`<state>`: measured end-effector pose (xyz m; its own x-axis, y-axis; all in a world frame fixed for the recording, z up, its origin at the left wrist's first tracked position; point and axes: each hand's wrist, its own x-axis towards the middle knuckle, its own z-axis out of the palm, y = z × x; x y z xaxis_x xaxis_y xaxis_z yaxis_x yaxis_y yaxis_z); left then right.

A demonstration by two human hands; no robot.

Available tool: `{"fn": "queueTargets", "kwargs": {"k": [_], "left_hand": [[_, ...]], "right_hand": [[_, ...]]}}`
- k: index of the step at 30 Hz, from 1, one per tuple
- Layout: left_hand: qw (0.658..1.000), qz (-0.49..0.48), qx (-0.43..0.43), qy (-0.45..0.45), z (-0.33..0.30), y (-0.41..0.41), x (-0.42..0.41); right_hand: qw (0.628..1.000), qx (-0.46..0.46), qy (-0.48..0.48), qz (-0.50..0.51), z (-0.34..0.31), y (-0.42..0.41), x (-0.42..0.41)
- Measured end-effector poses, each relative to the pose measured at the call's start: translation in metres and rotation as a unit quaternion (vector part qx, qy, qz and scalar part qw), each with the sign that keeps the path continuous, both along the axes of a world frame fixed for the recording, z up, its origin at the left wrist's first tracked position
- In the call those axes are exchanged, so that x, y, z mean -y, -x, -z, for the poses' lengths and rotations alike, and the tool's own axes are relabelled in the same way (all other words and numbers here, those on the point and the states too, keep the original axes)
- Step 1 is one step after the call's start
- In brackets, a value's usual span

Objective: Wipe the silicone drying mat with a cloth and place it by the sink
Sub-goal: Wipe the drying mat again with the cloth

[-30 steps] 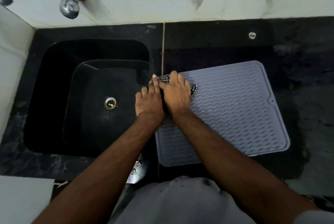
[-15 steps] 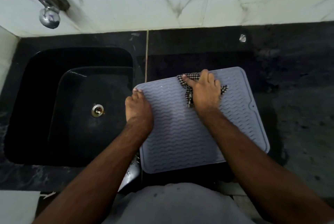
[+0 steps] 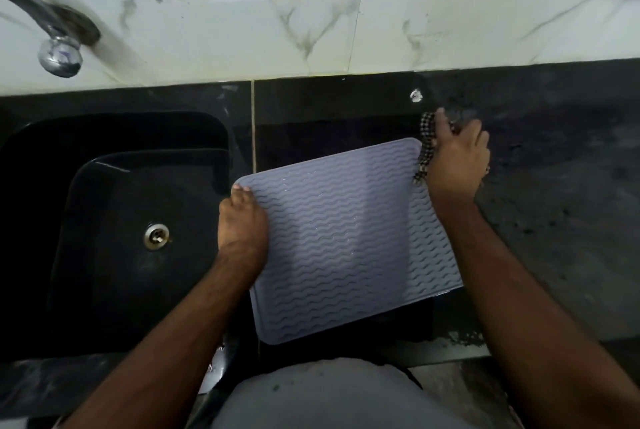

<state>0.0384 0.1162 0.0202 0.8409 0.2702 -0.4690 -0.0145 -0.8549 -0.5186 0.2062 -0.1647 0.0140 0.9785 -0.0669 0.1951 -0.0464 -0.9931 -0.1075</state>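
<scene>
While my left hand (image 3: 242, 220) is pressing flat, fingers together, on the left edge of the grey silicone drying mat (image 3: 349, 238), my right hand (image 3: 457, 158) is closing around the checked cloth (image 3: 426, 148) at the mat's far right corner. The mat is lying on the black tabletop (image 3: 554, 220) just beside the sink (image 3: 114, 220). No writing is showing anywhere.

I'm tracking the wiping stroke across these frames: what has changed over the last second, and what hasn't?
The right hand, gripping the black-and-white checked cloth, swept from the grey wavy-ribbed silicone mat's sink-side corner across its far edge to the opposite corner, partly off the mat. The left hand stayed pressed on the mat's edge beside the black sink. The mat remains flat on the dark countertop.
</scene>
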Motion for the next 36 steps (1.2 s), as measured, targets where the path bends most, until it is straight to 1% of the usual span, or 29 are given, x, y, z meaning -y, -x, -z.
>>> {"fn": "queueTargets", "kwargs": {"k": [2,4,5,7,8,10,11,13,15,17,21,23,25,27,28,29,30,31,32,33,34,36], "left_hand": [[1.000,-0.002,-0.001,0.012,-0.001,0.002,-0.003],[1.000,-0.005,-0.002,0.031,-0.002,0.006,-0.007],[0.999,-0.003,0.004,0.043,-0.002,0.008,-0.010],[0.997,-0.004,0.022,0.068,0.001,0.012,-0.019],[0.996,-0.007,0.026,0.083,0.002,0.015,-0.024],[0.993,-0.011,0.030,0.115,0.004,0.020,-0.033],[0.991,-0.010,0.034,0.129,0.006,0.021,-0.036],[0.988,-0.004,0.046,0.150,0.009,0.025,-0.044],[0.985,0.004,0.058,0.162,0.012,0.027,-0.047],[0.984,0.005,0.063,0.167,0.013,0.026,-0.047],[0.983,-0.001,0.057,0.177,0.014,0.026,-0.050],[0.979,0.006,0.072,0.189,0.016,0.027,-0.051],[0.970,0.015,0.116,0.212,0.018,0.028,-0.056],[0.959,0.008,0.131,0.250,0.019,0.033,-0.065],[0.953,-0.001,0.123,0.277,0.020,0.036,-0.071],[0.946,-0.014,0.110,0.303,0.020,0.040,-0.075],[0.938,-0.029,0.102,0.329,0.018,0.044,-0.079],[0.930,-0.036,0.106,0.350,0.018,0.049,-0.081],[0.923,-0.034,0.115,0.366,0.018,0.054,-0.081],[0.916,-0.022,0.126,0.380,0.019,0.059,-0.080],[0.909,-0.005,0.131,0.396,0.019,0.063,-0.077],[0.899,0.028,0.127,0.418,0.020,0.072,-0.069]], "right_hand": [[0.999,0.041,0.009,-0.009,-0.008,0.005,-0.006],[0.998,0.038,0.010,-0.039,-0.002,0.012,-0.009],[0.999,0.023,0.001,-0.041,0.003,0.015,-0.010],[0.996,-0.029,-0.083,-0.035,0.014,0.024,-0.023],[0.995,-0.062,-0.067,-0.046,0.022,0.033,-0.033],[0.991,-0.117,0.014,-0.070,0.043,0.048,-0.054],[0.988,-0.139,0.024,-0.066,0.047,0.053,-0.065],[0.986,-0.160,0.009,-0.046,0.048,0.063,-0.090],[0.986,-0.159,0.022,-0.042,0.045,0.076,-0.115],[0.981,-0.173,0.045,-0.072,0.043,0.096,-0.141],[0.973,-0.190,0.055,-0.118,0.038,0.135,-0.193],[0.968,-0.198,0.053,-0.148,0.032,0.154,-0.220],[0.959,-0.207,-0.007,-0.193,0.026,0.172,-0.241],[0.950,-0.203,-0.122,-0.204,0.017,0.181,-0.250],[0.942,-0.205,-0.193,-0.186,0.010,0.181,-0.247],[0.926,-0.215,-0.270,-0.155,0.000,0.180,-0.242],[0.900,-0.233,-0.348,-0.120,-0.011,0.177,-0.234],[0.866,-0.257,-0.421,-0.084,-0.024,0.176,-0.224],[0.837,-0.272,-0.471,-0.056,-0.036,0.175,-0.211],[0.824,-0.275,-0.494,-0.041,-0.045,0.172,-0.196],[0.828,-0.264,-0.494,-0.033,-0.054,0.169,-0.179],[0.849,-0.220,-0.480,-0.013,-0.067,0.163,-0.142]]}}
